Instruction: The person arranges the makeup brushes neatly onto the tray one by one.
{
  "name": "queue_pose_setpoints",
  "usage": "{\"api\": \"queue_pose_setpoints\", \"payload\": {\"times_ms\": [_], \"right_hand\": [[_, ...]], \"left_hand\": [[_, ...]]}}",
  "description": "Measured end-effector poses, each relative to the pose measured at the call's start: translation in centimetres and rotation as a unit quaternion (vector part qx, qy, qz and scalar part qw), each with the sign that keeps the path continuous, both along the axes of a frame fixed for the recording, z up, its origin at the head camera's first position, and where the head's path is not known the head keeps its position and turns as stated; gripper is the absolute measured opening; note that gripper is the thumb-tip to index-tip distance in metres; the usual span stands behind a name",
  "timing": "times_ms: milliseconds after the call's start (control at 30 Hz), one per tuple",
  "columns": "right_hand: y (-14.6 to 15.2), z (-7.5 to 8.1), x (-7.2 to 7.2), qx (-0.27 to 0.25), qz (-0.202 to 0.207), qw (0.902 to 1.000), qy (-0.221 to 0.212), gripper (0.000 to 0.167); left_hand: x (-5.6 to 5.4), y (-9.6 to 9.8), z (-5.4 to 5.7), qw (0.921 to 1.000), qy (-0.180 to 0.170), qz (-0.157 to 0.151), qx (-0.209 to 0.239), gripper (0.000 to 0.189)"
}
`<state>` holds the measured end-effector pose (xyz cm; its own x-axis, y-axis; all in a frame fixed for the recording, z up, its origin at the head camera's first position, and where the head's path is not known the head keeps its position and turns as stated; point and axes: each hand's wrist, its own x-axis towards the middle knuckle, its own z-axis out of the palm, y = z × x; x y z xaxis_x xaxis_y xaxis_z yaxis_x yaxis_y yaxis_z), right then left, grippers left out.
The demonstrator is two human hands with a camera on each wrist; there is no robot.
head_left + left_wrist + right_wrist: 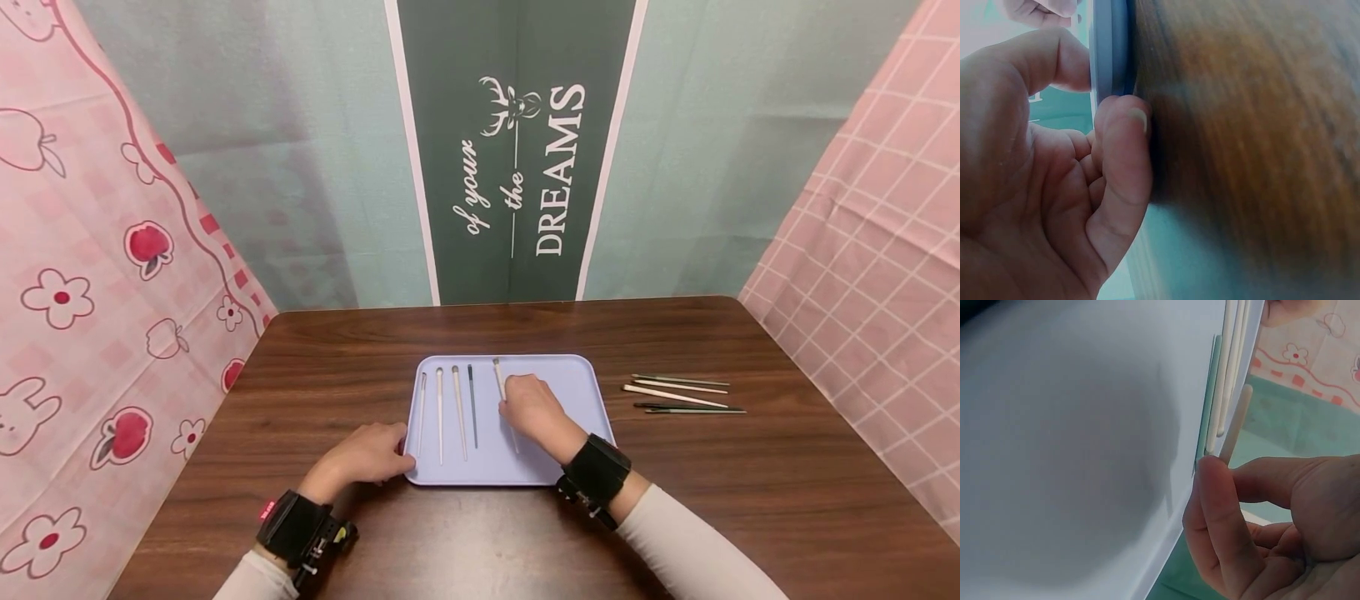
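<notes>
My right hand [534, 406] pinches a slim pale-handled brush [499, 377] between thumb and fingertips, over the middle of a lavender tray [577, 400]. In the right wrist view one end of this brush [1240, 419] sticks out beyond the fingers. To its left, a dark green brush [472, 408] and several pale brushes [440, 421] lie side by side in the tray, pointing away from me. My left hand [367, 454] grips the tray's near left corner. The left wrist view has the thumb on the rim [1102, 56] and the fingers curled against the outer side.
Right of the tray, a loose group of brushes [678, 395], pale and dark green, lies crosswise on the brown wooden table [675, 475]. A green-grey curtain with lettering [517, 167] hangs behind the table. Pink patterned cloths [97, 333] flank both sides.
</notes>
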<state>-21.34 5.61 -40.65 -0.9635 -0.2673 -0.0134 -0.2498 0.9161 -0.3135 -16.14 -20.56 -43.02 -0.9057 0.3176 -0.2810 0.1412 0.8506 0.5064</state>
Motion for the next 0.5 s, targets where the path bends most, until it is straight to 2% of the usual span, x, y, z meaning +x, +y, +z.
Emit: {"api": "queue_pose_setpoints", "payload": {"times_ms": [500], "right_hand": [[-1.4,-0.2,-0.1,0.002,0.003,1.0000,0.003,0.022]], "left_hand": [[-0.1,0.0,0.1,1.0000,0.002,0.001,-0.003,0.017]]}}
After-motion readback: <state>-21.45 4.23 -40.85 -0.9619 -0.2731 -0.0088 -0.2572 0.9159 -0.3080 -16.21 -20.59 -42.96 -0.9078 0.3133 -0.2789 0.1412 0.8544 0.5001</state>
